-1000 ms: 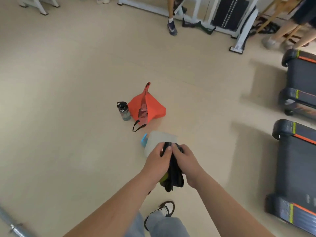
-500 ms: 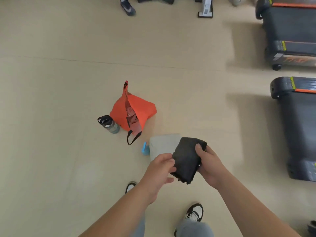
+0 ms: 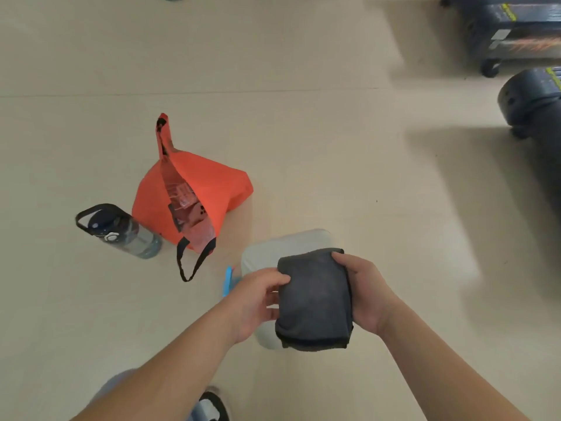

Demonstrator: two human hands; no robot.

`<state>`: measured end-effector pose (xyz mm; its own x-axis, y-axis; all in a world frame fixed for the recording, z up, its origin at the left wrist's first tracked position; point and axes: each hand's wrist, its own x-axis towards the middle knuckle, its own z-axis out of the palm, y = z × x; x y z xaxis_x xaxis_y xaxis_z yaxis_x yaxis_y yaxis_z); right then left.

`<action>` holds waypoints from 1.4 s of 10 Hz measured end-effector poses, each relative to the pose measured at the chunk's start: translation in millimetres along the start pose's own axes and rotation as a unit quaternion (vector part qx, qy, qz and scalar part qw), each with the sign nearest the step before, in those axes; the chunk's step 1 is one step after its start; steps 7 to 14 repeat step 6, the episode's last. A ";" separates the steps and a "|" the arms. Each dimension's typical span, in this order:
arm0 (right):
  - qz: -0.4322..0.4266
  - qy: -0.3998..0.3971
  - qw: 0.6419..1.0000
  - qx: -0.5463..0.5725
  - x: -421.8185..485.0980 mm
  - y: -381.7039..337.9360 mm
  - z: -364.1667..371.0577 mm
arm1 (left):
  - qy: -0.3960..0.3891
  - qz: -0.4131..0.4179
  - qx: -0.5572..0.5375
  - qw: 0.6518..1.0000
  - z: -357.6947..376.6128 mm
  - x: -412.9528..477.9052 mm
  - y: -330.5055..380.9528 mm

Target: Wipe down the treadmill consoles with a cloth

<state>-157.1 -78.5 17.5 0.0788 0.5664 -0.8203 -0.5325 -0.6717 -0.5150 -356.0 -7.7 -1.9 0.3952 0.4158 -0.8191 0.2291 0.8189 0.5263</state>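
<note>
Above the floor, left hand (image 3: 253, 302) and right hand (image 3: 365, 294) each grip the folded dark cloth (image 3: 314, 299)

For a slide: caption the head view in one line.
Left hand and right hand hold a folded dark cloth near an orange bag and water bottle.

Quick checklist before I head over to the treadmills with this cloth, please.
1. Cloth folded into a pad: ok.
2. Left hand grip on the cloth's left edge: ok.
3. Right hand grip on its right edge: ok.
4. Orange bag and water bottle lie left, away from the treadmills at right: ok.
5. Consoles in view: not ok, only treadmill ends show.
6. Cloth damp enough: cannot tell.
</note>
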 end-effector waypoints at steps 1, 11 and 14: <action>-0.045 0.015 0.994 -0.095 65.8 22.8 -20.4 | 0.095 0.037 0.043 0.994 -9.3 58.6 -15.8; -0.225 0.221 0.835 -0.451 131.0 54.6 -34.7 | 0.200 0.099 0.251 0.942 -35.3 114.5 -50.9; -0.225 0.221 0.835 -0.451 131.0 54.6 -34.7 | 0.200 0.099 0.251 0.942 -35.3 114.5 -50.9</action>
